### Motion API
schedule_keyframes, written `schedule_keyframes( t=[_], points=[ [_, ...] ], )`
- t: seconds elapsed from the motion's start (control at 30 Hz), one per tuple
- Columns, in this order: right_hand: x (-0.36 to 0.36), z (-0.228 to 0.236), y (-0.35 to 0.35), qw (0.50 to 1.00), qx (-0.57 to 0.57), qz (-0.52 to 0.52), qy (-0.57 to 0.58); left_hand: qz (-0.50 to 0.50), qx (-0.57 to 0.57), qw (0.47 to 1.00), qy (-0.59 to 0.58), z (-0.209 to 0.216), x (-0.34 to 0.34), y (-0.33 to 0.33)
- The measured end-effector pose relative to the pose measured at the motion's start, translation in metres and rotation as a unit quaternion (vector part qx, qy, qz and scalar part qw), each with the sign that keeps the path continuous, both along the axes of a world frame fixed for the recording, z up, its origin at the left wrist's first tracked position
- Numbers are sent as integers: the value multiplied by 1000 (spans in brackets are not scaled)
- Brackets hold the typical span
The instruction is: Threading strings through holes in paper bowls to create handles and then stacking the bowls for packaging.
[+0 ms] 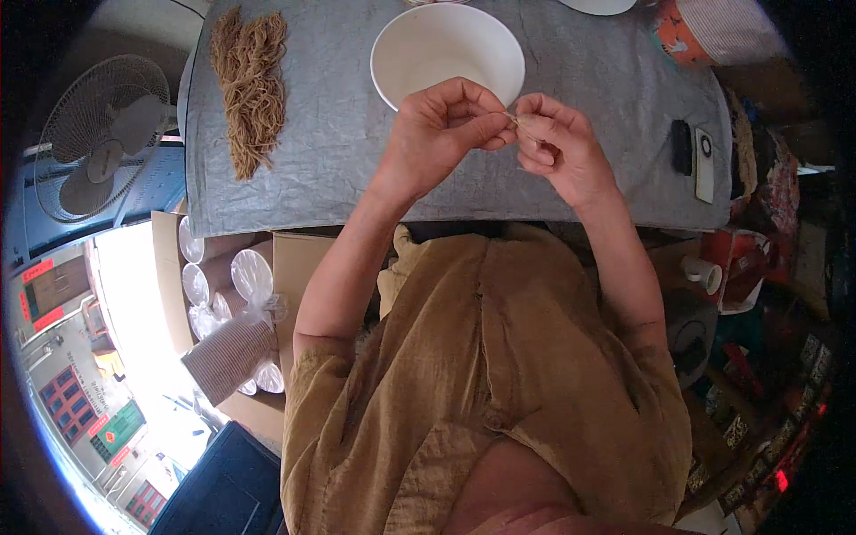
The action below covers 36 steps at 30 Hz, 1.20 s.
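In front of my body both hands meet over the near side of a white bowl (448,45). A thin tan strand (511,115), like a piece of twine, shows between the fingertips. My left hand (443,127) pinches it between thumb and forefinger, the other fingers curled. My right hand (563,144) closes its fingertips on the same strand, just to the right. Fingers hide most of the strand. To the left, a bundle of wavy brown twine (250,96) lies on the grey-covered table (330,178).
A dark object (682,147) and a pale slim device (704,165) lie at the table's right. Farther back stands a striped roll with an orange end (713,34). Left are a fan (102,138) and a carton with plastic-wrapped cup stacks (227,357).
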State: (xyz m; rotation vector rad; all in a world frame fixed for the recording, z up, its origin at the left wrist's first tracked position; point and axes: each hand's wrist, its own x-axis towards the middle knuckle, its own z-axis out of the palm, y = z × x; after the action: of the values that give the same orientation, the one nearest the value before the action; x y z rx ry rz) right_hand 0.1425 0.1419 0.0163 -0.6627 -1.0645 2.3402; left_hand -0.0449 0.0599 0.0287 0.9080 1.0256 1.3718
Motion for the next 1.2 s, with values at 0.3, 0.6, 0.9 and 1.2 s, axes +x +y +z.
schedule_keyframes(
  t=[0.3, 0.6, 0.9, 1.2],
  points=[
    [-1, 13, 0, 999, 43, -8, -30, -8, -15, 1000, 9, -1, -3, 1],
    [-4, 13, 3, 984, 153, -24, -89, -13, -44, 999, 26, 9, -3, 2],
    [-4, 8, 2, 995, 80, -17, -64, -15, -48, 999, 7, 8, -6, -1],
    [-4, 11, 1, 994, 88, -6, -64, -17, -42, 999, 18, 6, -5, 0]
  ],
)
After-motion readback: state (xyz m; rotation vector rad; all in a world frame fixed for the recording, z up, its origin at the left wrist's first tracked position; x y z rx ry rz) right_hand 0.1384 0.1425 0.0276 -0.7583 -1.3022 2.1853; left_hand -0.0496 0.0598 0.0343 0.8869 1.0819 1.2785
